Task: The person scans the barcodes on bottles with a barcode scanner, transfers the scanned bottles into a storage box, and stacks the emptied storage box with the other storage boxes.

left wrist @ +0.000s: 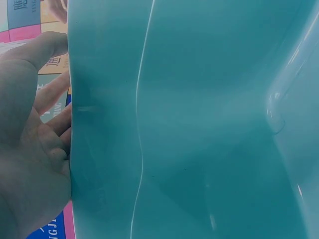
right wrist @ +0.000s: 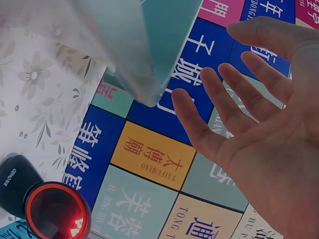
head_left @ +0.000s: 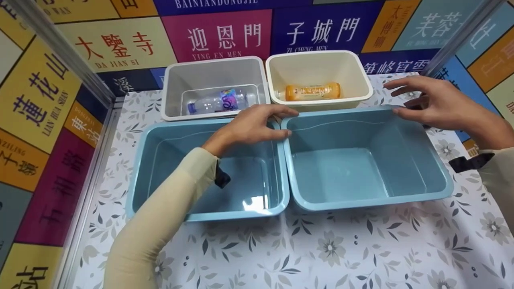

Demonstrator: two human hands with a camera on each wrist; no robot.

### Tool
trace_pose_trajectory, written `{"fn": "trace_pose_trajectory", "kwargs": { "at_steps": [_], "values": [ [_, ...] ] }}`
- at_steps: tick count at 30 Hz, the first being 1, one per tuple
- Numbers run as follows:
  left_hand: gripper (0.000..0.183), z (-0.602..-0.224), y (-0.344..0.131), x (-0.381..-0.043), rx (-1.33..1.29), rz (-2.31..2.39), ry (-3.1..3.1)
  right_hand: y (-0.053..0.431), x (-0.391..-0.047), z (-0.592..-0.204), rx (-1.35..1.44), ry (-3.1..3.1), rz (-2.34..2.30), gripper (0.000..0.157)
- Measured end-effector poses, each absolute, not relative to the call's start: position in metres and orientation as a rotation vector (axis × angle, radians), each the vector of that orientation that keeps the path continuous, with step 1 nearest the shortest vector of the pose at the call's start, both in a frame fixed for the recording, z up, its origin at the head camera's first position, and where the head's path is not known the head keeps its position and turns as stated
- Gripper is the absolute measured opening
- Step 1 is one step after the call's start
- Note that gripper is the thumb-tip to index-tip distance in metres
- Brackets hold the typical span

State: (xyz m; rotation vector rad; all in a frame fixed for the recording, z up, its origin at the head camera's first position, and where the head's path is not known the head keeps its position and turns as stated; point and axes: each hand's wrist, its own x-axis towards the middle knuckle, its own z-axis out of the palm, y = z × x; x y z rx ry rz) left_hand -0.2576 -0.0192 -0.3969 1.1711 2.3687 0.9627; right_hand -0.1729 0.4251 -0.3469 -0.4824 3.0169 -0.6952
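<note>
Two light-blue plastic bins stand side by side in the head view: a left bin (head_left: 237, 217) and a right bin (head_left: 373, 203). My left hand (head_left: 257, 124) reaches over the left bin to the right bin's back left corner, its fingertips and thumb at the rim. In the left wrist view that hand (left wrist: 30, 164) lies along the outside of a blue bin wall (left wrist: 199, 99), fingers loosely bent. Near the right bin's back right corner is my right hand (head_left: 445, 100), fingers spread. The right wrist view shows this hand (right wrist: 269, 134) holding nothing; contact with the rim is unclear.
Behind the blue bins stand a grey bin (head_left: 170, 90) with a clear plastic bottle (head_left: 219, 103) and a cream bin (head_left: 317, 58) with an orange-labelled bottle (head_left: 313, 91). A flowered cloth (head_left: 329, 249) covers the table. Panels with printed characters (head_left: 225, 36) enclose the back and sides.
</note>
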Motion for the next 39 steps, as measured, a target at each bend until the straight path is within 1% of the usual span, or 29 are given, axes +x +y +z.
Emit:
{"fn": "trace_pose_trajectory", "kwargs": {
  "at_steps": [8,15,20,29,39],
  "values": [
    [0.056,-0.397,-0.019,-0.258,1.179,0.959,2.366,0.433,-0.168,-0.352,-0.441,3.039,-0.683,0.066],
    [0.056,-0.397,-0.017,-0.258,1.180,0.957,2.362,0.442,-0.163,-0.358,-0.465,3.044,-0.724,0.064],
    [0.055,-0.395,-0.017,-0.258,1.177,0.957,2.363,0.449,-0.158,-0.362,-0.409,3.029,-0.692,0.063],
    [0.055,-0.396,-0.016,-0.260,1.207,0.925,2.397,0.458,-0.153,-0.373,-0.446,3.059,-0.697,0.064],
    [0.055,-0.398,-0.019,-0.258,1.213,0.953,2.386,0.465,-0.153,-0.384,-0.410,3.014,-0.743,0.066]
  ]
}}
